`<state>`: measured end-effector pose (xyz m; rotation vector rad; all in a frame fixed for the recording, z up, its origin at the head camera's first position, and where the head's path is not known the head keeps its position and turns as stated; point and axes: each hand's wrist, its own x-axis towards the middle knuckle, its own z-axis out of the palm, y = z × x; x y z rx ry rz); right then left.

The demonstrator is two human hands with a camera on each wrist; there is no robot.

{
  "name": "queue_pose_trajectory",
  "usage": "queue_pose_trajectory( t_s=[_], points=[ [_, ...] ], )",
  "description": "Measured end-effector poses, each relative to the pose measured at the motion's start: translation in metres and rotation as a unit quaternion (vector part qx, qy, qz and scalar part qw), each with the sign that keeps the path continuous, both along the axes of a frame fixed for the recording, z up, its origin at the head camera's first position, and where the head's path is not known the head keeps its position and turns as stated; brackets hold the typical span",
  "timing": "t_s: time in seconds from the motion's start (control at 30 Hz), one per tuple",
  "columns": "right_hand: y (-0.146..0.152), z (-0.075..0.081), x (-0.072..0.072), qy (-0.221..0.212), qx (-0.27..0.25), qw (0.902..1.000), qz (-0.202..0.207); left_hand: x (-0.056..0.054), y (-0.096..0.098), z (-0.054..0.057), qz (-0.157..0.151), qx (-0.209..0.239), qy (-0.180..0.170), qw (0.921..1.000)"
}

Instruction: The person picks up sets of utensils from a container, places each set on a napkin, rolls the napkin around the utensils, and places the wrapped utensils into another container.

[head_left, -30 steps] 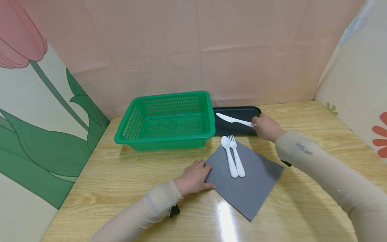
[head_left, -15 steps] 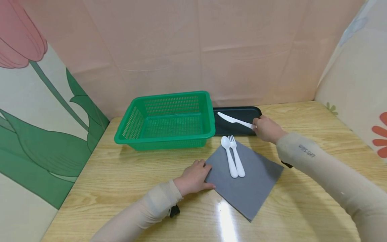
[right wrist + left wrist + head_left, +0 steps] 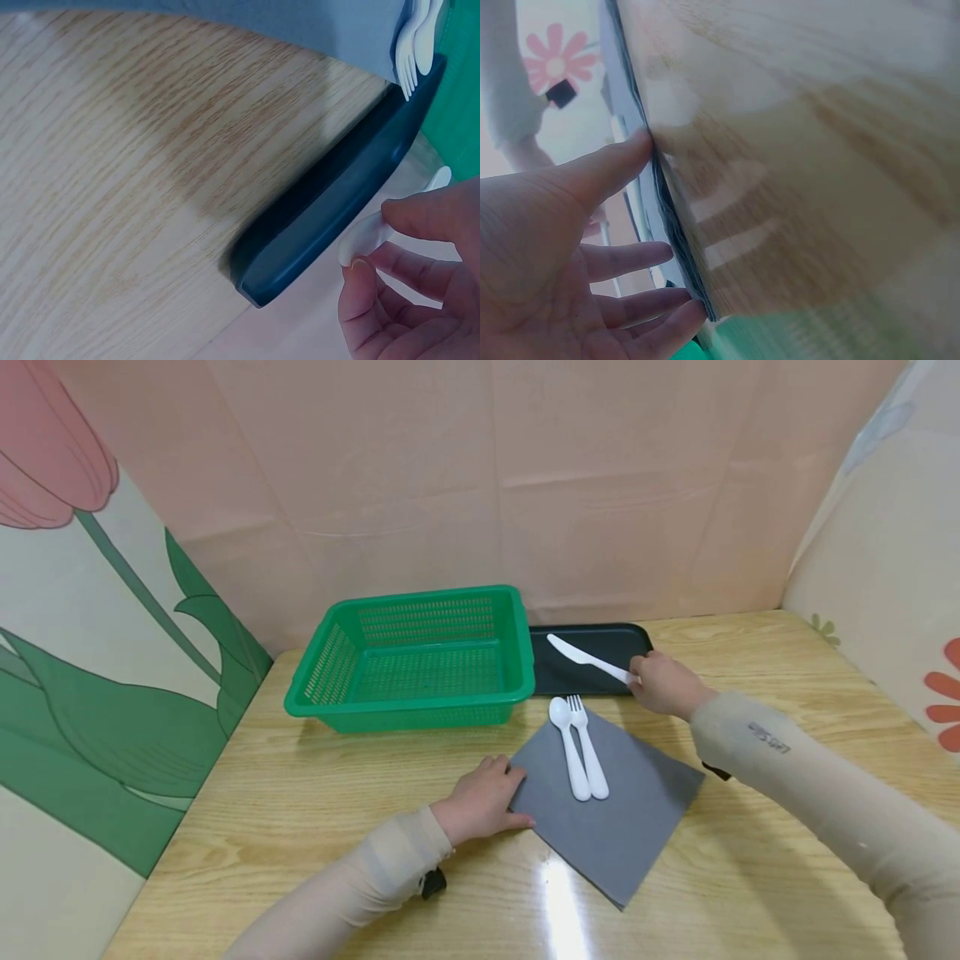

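My right hand [image 3: 669, 682] pinches a white plastic knife [image 3: 588, 660] by its handle, holding it above the black tray [image 3: 542, 681]. The blade points left and away from me. In the right wrist view, thumb and fingertips close on the knife's handle [image 3: 363, 238]. My left hand [image 3: 482, 802] rests at the left corner of a grey folded napkin [image 3: 637, 802], fingers spread. The left wrist view shows its thumb and fingertips touching the napkin's edge [image 3: 667, 195]. A white spoon [image 3: 567, 747] and a white fork [image 3: 588, 747] lie side by side on the napkin.
A green plastic basket [image 3: 420, 702] stands left of the tray and hides the tray's left end. Both are on a wooden table [image 3: 337, 785], backed by a pink curtain [image 3: 420, 485]. Flower-patterned panels flank the table left and right.
My right hand has shifted slightly right and toward me with the knife, whose blade tip has moved right. The left hand, napkin, spoon and fork have stayed in place.
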<state>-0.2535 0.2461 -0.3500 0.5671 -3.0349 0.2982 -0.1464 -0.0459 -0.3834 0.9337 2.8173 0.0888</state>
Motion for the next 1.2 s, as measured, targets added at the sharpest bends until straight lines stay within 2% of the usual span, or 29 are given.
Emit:
queue_pose_trajectory(
  t_s=[0.57, 1.2],
  points=[
    [0.0009, -0.0019, 0.0015, 0.009, 0.015, 0.9998, 0.01, -0.0011, 0.0002, 0.0003, 0.004, -0.001, -0.005, 1.0],
    [-0.0007, -0.0046, 0.0054, -0.036, 0.007, 0.9992, -0.014, -0.0006, 0.0006, 0.0009, 0.003, -0.002, -0.007, 1.0]
  ],
)
